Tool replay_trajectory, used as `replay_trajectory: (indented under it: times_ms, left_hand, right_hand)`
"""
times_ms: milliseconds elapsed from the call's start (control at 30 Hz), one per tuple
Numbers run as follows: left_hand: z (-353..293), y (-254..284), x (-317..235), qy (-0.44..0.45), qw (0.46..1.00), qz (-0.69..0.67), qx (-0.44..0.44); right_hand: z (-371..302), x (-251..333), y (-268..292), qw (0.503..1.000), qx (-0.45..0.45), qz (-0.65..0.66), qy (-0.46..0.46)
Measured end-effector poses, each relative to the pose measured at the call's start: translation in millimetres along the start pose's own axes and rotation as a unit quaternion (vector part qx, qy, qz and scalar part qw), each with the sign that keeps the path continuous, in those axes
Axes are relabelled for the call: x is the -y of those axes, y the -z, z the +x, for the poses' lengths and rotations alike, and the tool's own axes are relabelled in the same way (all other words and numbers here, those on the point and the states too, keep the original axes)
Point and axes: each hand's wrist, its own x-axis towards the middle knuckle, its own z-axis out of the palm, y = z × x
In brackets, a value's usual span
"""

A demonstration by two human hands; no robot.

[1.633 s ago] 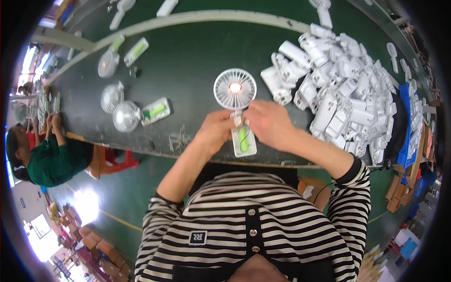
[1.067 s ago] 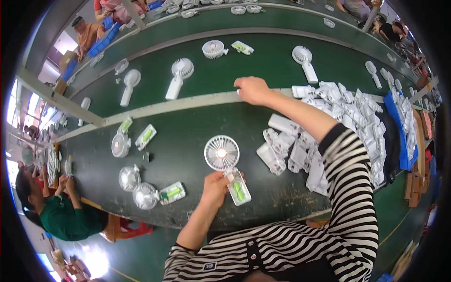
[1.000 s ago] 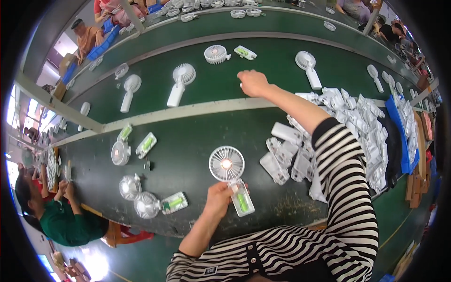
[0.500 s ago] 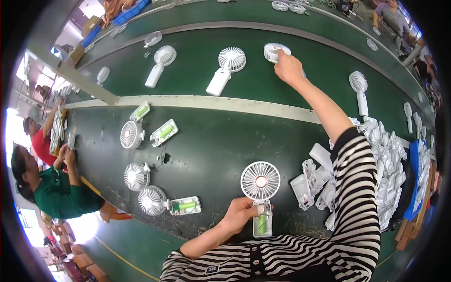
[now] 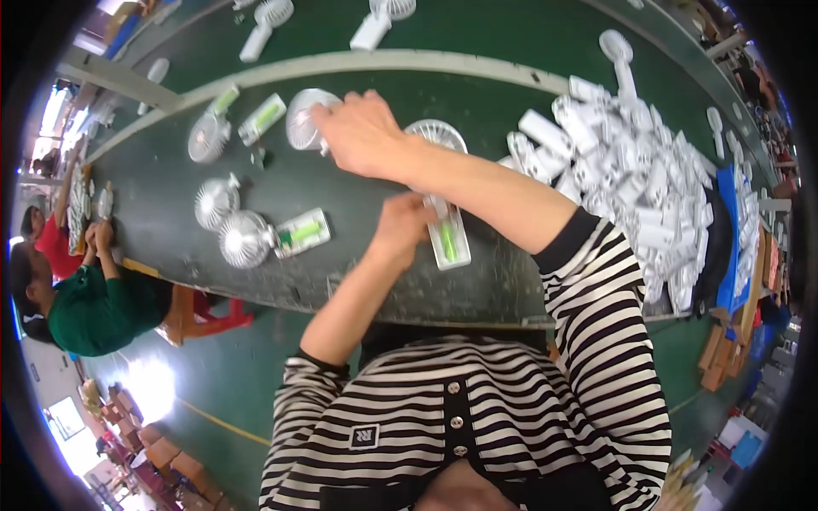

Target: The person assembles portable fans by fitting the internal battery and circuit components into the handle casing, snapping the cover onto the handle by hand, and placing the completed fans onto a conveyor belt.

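My left hand (image 5: pixel 404 225) holds the open white handle of a small hand-held fan (image 5: pixel 448 244), a green cell showing inside it, flat on the dark green table (image 5: pixel 358 187). That fan's round white grille (image 5: pixel 438 135) lies just beyond, partly hidden by my right forearm. My right hand (image 5: pixel 362 136) reaches across to the left and grips a second round fan head (image 5: pixel 304 119) near the table's pale divider strip.
Several silver-headed fans (image 5: pixel 244 240) and loose handles (image 5: pixel 262 120) lie on the left. A big pile of white fan housings (image 5: pixel 635 175) fills the right. More fans (image 5: pixel 266 15) ride the far belt. A person in green (image 5: pixel 94 311) sits at left.
My right hand has come back from the far belt to the near table with a round fan head. My left hand has stayed on the fan handle.
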Motion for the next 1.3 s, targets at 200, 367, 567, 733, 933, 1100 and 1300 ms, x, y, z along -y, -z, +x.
replay_trajectory:
  times_ms: [200,367,567,733,933,1100,1300]
  left_hand:
    - [-3.7,2.0,0.5,0.018,0.997,-0.076,-0.008]
    - [-11.7,-10.4,9.8,0.006,0.994,-0.11,0.017]
    - [-22.3,-23.7,14.4,-0.003,0.985,-0.174,-0.004]
    - [-28.6,-32.8,11.3,-0.005,0.982,-0.186,-0.031]
    - [-32.2,-31.5,15.2,-0.046,0.983,-0.175,-0.021]
    - [-30.3,-28.8,21.0,-0.012,0.991,-0.127,-0.028]
    - [-34.1,-12.4,13.9,0.049,0.991,-0.127,0.015]
  right_hand:
    - [-125.5,11.2,55.6,0.951,-0.15,0.196,-0.188]
    - [-212.8,31.7,48.0,0.908,-0.161,0.229,-0.311]
    - [-204.1,33.6,36.0,0.925,-0.194,0.16,-0.285]
    - [-209.2,24.2,23.9,0.92,-0.253,0.179,-0.239]
    - [-208.2,28.7,37.4,0.944,-0.246,0.141,-0.171]
    - [-211.9,23.7,58.2,0.968,-0.204,0.071,-0.126]
    - [-199.8,-56.2,126.2,0.96,-0.087,-0.1,-0.246]
